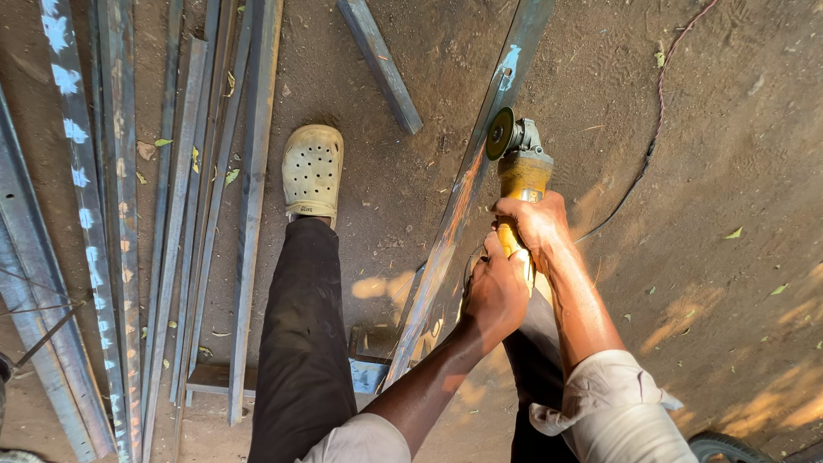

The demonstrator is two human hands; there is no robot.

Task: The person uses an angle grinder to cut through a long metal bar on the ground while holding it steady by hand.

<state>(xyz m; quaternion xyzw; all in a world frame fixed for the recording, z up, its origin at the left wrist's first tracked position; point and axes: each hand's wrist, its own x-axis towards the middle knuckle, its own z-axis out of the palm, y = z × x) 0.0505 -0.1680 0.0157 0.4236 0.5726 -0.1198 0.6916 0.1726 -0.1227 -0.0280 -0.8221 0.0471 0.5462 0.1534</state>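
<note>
Tool: yellow angle grinder [519,167], disc on edge against the long steel bar [467,184] just ahead of the grip.
Right hand [537,221]: wrapped tight round the grinder body, forward position.
Left hand [495,291]: clasped round the rear handle, directly behind the right.
Workpiece: bar runs diagonally past the grip on its left side, near end raised on a support by the knees.
Advice: keep both hands firm, disc square to the bar, power cord [656,129] kept off to the right.
Obstructions: pale clog [313,170] left of the bar; stacked steel lengths [129,214] well left; loose short bar [381,64] ahead.
</note>
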